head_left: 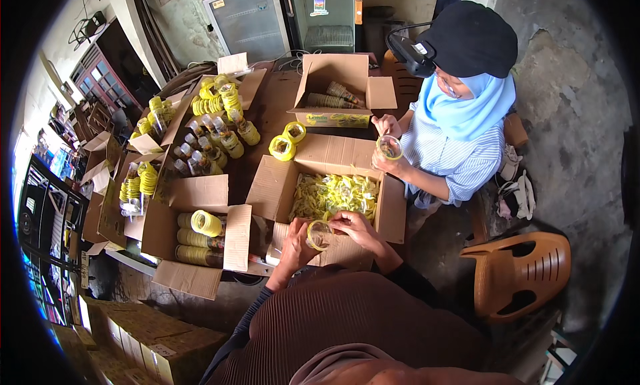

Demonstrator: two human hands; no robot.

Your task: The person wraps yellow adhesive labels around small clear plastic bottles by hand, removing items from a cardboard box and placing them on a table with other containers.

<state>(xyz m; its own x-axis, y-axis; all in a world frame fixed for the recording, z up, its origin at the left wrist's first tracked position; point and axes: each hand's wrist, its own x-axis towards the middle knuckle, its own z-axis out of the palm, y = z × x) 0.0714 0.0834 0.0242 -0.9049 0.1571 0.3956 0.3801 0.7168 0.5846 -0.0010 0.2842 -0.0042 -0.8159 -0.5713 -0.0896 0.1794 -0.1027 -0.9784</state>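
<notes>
My left hand [295,249] is wrapped round a clear plastic cup [321,237] with a yellow rim, held just above the near flap of an open cardboard box [272,187]. The fingers of my right hand [358,229] are drawn together at the right side of the cup's rim. Whatever they pinch is too small to make out. Beyond both hands, many small yellow-and-clear packets [333,193] fill the box. Two yellow-rimmed cups [283,147] stand at the box's far left corner.
Across to the right, a person [453,128] holds a similar cup [389,147]. An open box [220,278] of stacked cups lies left. Farther back are cup stacks [230,144] and another box [333,120]. A brown plastic chair [523,275] stands at right.
</notes>
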